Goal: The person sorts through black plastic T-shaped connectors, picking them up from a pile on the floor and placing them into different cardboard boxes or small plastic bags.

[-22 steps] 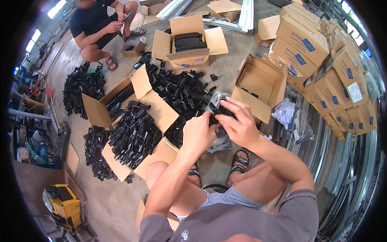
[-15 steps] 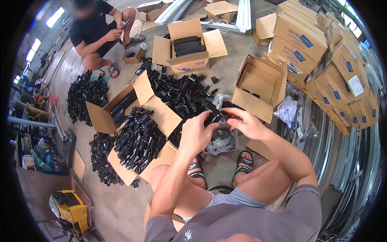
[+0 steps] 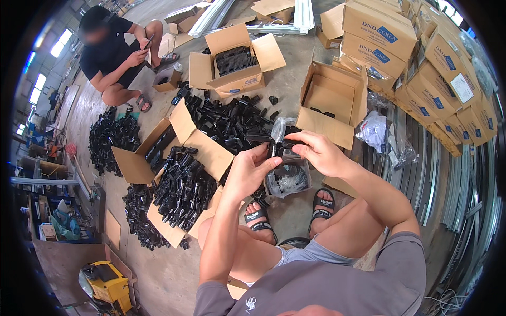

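Observation:
My left hand [image 3: 246, 171] is closed around a dark black part [image 3: 256, 138], its thumb pointing to the right. Close beside it, my right hand [image 3: 326, 154] has its thumb and fingers bent together at a small black piece [image 3: 288, 142]; the fingers partly cover both. Below my hands, between my feet and the pile, stands a small container lined with a clear plastic bag [image 3: 287, 181], with dark things inside. Beyond my hands lies a heap of loose black parts [image 3: 232, 118].
To the left, an open carton [image 3: 122, 162] and flaps bear more black parts [image 3: 184, 192]. Another carton [image 3: 232, 83] holds rows of them; a nearly bare carton [image 3: 337, 95] stands right. Stacked boxes [image 3: 377, 31] and metal profiles [image 3: 421, 174] line the right. A person [image 3: 118, 58] squats far left.
The black part in my left hand has turned from slanting to nearly level. My right hand has shifted slightly left. The whole view has tilted a little.

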Tool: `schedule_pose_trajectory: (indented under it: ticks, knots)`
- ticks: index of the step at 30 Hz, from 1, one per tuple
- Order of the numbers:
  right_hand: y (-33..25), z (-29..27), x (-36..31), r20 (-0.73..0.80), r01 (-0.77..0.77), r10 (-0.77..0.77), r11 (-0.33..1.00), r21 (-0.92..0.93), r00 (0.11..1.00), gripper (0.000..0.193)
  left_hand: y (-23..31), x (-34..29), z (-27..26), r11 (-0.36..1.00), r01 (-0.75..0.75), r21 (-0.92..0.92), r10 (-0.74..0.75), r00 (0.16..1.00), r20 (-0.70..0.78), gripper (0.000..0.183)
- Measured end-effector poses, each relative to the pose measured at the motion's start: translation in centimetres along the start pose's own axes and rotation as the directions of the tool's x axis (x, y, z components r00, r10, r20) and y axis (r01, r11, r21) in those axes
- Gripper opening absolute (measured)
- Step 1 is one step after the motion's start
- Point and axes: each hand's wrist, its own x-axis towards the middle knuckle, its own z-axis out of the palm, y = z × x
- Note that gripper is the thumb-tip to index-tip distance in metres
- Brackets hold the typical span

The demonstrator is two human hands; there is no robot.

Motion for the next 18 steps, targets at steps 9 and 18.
schedule_pose_trajectory:
  ticks: [9,18]
  knots:
    - [-0.2,0.2,-0.2,-0.108,-0.066,0.057,0.994,-0.082,0.992,0.028,-1.4,-0.1,1.2,0.987,0.003,0.161,0.000,1.000,-0.021,0.033]
    - [-1.8,0.2,-1.1,-0.132,0.149,-0.202,0.931,-0.334,0.970,0.028,-0.2,-0.5,1.3,1.000,0.031,0.007,-0.031,0.997,0.070,0.029]
